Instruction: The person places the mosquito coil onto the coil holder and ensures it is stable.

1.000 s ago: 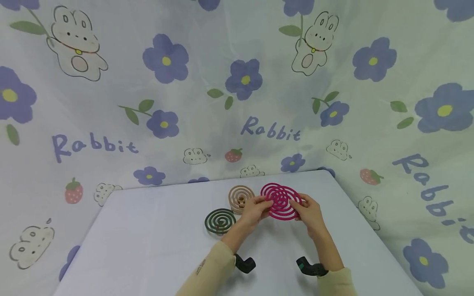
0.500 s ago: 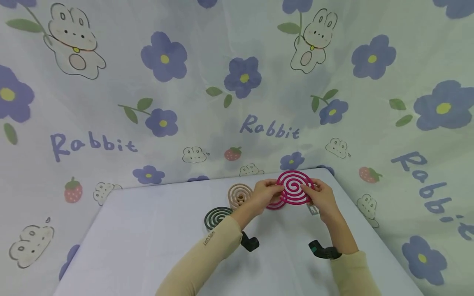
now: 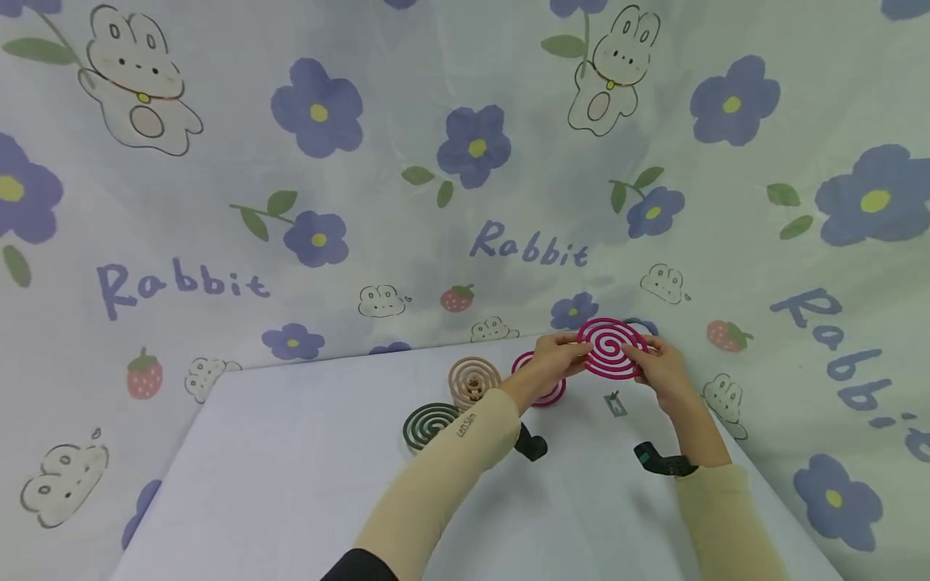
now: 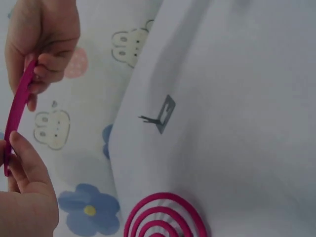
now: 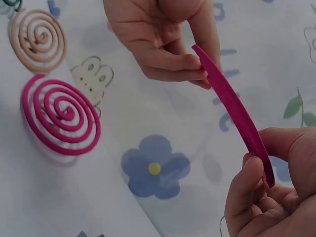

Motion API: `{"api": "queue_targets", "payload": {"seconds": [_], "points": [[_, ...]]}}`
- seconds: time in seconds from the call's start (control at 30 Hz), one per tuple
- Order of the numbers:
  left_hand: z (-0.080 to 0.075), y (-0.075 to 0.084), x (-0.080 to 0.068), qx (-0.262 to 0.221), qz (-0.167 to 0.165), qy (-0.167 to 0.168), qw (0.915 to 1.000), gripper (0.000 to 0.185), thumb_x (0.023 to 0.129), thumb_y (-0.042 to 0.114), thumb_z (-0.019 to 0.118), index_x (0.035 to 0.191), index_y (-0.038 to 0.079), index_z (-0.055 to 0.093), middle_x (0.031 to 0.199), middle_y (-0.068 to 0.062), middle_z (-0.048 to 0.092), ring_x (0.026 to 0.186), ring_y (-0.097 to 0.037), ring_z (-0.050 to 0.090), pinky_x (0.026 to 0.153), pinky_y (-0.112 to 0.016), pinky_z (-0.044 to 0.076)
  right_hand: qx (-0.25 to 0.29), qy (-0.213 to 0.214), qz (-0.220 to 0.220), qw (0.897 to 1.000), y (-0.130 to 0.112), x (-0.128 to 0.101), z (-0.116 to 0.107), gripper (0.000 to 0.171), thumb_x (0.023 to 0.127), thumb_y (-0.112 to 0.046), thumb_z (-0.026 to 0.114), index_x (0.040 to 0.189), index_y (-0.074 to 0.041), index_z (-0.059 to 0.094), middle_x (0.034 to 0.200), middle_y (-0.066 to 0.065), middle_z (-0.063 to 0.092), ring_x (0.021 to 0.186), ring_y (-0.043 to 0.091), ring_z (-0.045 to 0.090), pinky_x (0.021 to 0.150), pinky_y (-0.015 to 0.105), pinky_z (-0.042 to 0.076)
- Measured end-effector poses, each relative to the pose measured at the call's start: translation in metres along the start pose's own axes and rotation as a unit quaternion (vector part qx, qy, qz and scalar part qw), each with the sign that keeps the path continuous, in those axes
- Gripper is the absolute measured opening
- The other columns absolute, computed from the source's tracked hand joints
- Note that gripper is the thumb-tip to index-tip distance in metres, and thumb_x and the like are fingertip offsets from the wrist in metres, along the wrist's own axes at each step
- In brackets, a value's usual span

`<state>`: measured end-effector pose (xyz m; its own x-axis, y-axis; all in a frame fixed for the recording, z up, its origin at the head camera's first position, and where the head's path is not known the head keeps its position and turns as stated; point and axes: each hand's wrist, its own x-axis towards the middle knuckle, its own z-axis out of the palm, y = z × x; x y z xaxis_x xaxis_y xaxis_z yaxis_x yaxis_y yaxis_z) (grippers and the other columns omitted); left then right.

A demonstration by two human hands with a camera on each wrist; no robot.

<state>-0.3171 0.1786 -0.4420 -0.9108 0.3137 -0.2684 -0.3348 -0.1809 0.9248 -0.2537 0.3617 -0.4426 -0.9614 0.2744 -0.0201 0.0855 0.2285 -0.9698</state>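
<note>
A pink spiral coil (image 3: pixel 610 349) is held in the air above the table's far right corner. My left hand (image 3: pixel 576 349) pinches its left edge and my right hand (image 3: pixel 641 352) pinches its right edge. The wrist views show it edge-on (image 4: pixel 19 106) (image 5: pixel 232 108), between the thumb and fingers of both hands. A second pink coil (image 3: pixel 541 386) (image 5: pixel 60 114) (image 4: pixel 165 217) lies flat on the table, partly hidden behind my left wrist in the head view.
A beige coil (image 3: pixel 474 379) (image 5: pixel 38 39) and a dark green coil (image 3: pixel 429 424) lie left of the pink one. A small metal stand (image 3: pixel 615 403) (image 4: pixel 162 114) lies on the white table (image 3: pixel 291 468) below my hands. A flower-and-rabbit printed cloth (image 3: pixel 465 161) hangs behind.
The pink spiral has come apart into two coils. Both hands have lifted one up and to the right, while the other stays on the table. The metal stand now shows.
</note>
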Motion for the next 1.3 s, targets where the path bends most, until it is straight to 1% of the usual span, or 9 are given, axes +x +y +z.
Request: {"api": "queue_targets", "payload": {"seconds": [0.17,0.3,0.47,0.63,0.73,0.83,0.9,1.07,1.3], "points": [[0.012,-0.003,0.001,-0.004,-0.004,0.018,0.9998,0.023,0.086,0.012,0.075,0.107,0.007,0.067,0.089,-0.007,0.068,0.08,-0.019,0.069,0.073,-0.03,0.057,-0.002,0.012,0.01,1.0,0.008,0.01,-0.007,0.071,0.093,-0.04,0.065,0.142,0.003,0.038,0.09,-0.007,0.062,0.069,0.005,0.058,0.063,0.018,0.053],[0.024,-0.014,0.006,0.002,-0.013,0.028,0.9995,0.021,0.086,0.012,0.075,0.105,0.007,0.067,0.088,-0.006,0.067,0.077,-0.018,0.068,0.072,-0.03,0.058,0.01,0.02,0.03,0.999,0.017,0.009,-0.014,0.07,0.093,-0.039,0.065,0.142,0.003,0.037,0.084,-0.012,0.06,0.068,0.005,0.058,0.063,0.017,0.053],[0.036,-0.032,0.014,-0.002,-0.024,0.039,0.9989,0.022,0.084,0.01,0.076,0.104,0.007,0.067,0.086,-0.006,0.067,0.074,-0.018,0.068,0.071,-0.031,0.058,0.025,0.022,0.055,0.998,0.028,0.006,-0.022,0.068,0.094,-0.036,0.064,0.141,0.005,0.037,0.083,-0.012,0.06,0.068,0.005,0.057,0.062,0.018,0.052],[0.035,-0.044,0.021,-0.031,-0.018,0.029,0.9989,0.017,0.085,0.009,0.076,0.1,0.007,0.068,0.086,-0.007,0.068,0.076,-0.018,0.068,0.071,-0.031,0.058,0.022,0.036,0.065,0.997,0.04,0.008,-0.021,0.072,0.093,-0.039,0.065,0.143,0.004,0.036,0.091,-0.008,0.059,0.072,0.005,0.058,0.064,0.018,0.053],[0.032,-0.047,0.023,-0.038,-0.022,0.027,0.9987,0.016,0.084,0.01,0.076,0.098,0.008,0.068,0.087,-0.007,0.067,0.076,-0.018,0.067,0.071,-0.031,0.058,0.031,0.046,0.075,0.996,0.048,0.011,-0.017,0.075,0.092,-0.04,0.066,0.145,0.003,0.035,0.098,-0.003,0.058,0.073,0.006,0.058,0.065,0.018,0.053],[0.027,-0.05,0.025,-0.039,-0.026,0.03,0.9984,0.019,0.084,0.01,0.076,0.101,0.008,0.068,0.088,-0.007,0.067,0.078,-0.018,0.067,0.072,-0.031,0.058,0.046,0.048,0.074,0.995,0.055,0.014,-0.011,0.076,0.091,-0.039,0.067,0.145,0.003,0.035,0.103,0.001,0.058,0.075,0.006,0.059,0.065,0.019,0.053],[0.025,-0.053,0.027,-0.038,-0.027,0.03,0.9985,0.021,0.084,0.011,0.076,0.104,0.008,0.068,0.09,-0.007,0.067,0.078,-0.018,0.067,0.073,-0.031,0.057,0.062,0.048,0.073,0.994,0.06,0.015,-0.009,0.075,0.091,-0.038,0.068,0.145,0.002,0.034,0.104,0.0,0.058,0.076,0.005,0.06,0.067,0.019,0.054],[0.019,-0.063,0.032,-0.035,-0.025,0.032,0.9986,0.021,0.084,0.009,0.076,0.104,0.007,0.069,0.089,-0.007,0.067,0.077,-0.017,0.067,0.072,-0.03,0.057,0.095,0.049,0.08,0.991,0.071,0.017,-0.004,0.075,0.089,-0.036,0.071,0.144,0.0,0.036,0.096,-0.006,0.06,0.077,0.005,0.061,0.068,0.019,0.054],[0.023,-0.075,0.036,-0.022,-0.03,0.026,0.999,0.023,0.084,0.01,0.076,0.106,0.008,0.068,0.089,-0.007,0.067,0.074,-0.016,0.066,0.069,-0.027,0.057,0.094,0.068,0.085,0.99,0.083,0.02,-0.009,0.074,0.087,-0.039,0.072,0.143,-0.002,0.039,0.104,-0.003,0.059,0.08,0.004,0.06,0.069,0.018,0.053]]}}
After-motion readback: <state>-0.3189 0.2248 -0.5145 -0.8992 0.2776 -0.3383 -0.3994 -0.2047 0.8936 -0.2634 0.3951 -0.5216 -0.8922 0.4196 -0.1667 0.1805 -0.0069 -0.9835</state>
